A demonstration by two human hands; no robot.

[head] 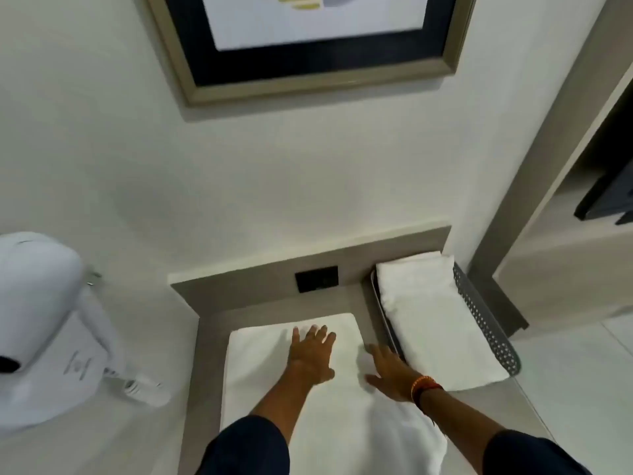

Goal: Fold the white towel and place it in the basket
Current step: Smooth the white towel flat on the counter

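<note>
Lying under both flat, released grips, left (pixel 310 354), right (pixel 388 371), white towel (pixel 260 365)

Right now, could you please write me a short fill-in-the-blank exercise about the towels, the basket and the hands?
1. Both hands, left hand and right hand, rest open on the ____ towel on the counter.
2. The grey perforated basket already holds a folded ____.
3. The bracelet is on the ____ wrist.

Missing words: white; towel; right

Framed picture (pixel 308 39) cut off above; white towel (pixel 260 365) cropped below.
</note>
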